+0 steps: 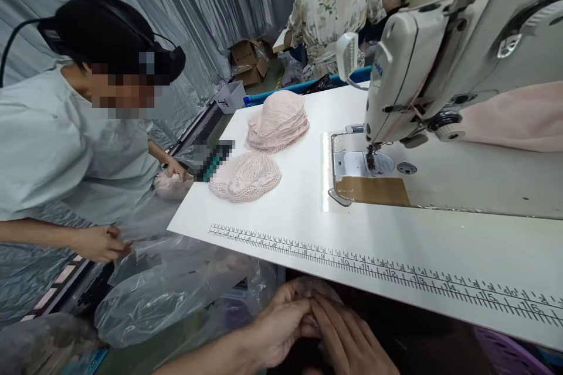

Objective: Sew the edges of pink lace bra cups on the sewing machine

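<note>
My left hand [281,322] and my right hand [352,340] meet below the front edge of the white sewing table [396,246], fingers pressed together on a small pale piece that I cannot make out. A thin clear plastic bag [176,287] lies just left of my hands. On the table, two stacks of pink lace cups sit at the far left: a taller stack [278,120] and a lower one [245,177] in front of it. A printed ruler [373,266] runs along the table's front.
A white sewing machine [440,53] stands at the right with pink fabric [514,117] behind it. A co-worker in a pale shirt [57,146] bends at the left, hands in plastic bags. Another person in a floral top [328,12] stands at the back. Cardboard boxes [248,61] lie on the floor.
</note>
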`<action>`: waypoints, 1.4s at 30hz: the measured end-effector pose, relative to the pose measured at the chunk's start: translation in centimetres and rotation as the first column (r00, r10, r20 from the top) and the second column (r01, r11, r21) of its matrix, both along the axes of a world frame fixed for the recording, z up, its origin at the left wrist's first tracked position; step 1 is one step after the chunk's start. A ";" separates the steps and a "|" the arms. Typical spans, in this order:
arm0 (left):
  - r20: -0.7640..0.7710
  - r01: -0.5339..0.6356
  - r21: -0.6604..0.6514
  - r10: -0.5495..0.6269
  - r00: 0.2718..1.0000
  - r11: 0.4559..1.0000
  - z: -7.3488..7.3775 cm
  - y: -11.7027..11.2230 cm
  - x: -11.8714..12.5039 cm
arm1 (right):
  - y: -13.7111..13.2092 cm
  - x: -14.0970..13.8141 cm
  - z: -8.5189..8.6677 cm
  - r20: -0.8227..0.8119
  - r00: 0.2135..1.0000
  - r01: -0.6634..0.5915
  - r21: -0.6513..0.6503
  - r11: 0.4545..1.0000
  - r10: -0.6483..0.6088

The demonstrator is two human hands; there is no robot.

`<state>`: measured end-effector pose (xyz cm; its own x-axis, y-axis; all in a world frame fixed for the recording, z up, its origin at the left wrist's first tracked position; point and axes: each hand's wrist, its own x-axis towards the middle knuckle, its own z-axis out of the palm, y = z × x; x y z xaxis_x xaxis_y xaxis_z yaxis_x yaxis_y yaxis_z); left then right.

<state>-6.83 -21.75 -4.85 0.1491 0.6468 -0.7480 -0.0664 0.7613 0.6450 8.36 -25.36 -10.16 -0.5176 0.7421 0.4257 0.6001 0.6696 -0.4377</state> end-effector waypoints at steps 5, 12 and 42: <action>0.230 0.021 -0.031 -0.013 0.973 0.999 2.0 -0.5 -0.7 | 2.3 1.6 1.3 -0.266 0.949 -0.228 -0.216 0.950 0.167; -0.453 0.504 0.365 -0.324 0.831 0.782 3.7 -0.9 -2.3 | 3.5 4.1 4.8 -0.421 0.884 -0.303 -0.846 0.439 -0.202; -0.436 0.745 0.352 -0.605 0.666 0.566 3.2 1.1 0.2 | 3.2 5.4 4.4 -0.440 0.852 -0.359 -0.886 0.295 -0.284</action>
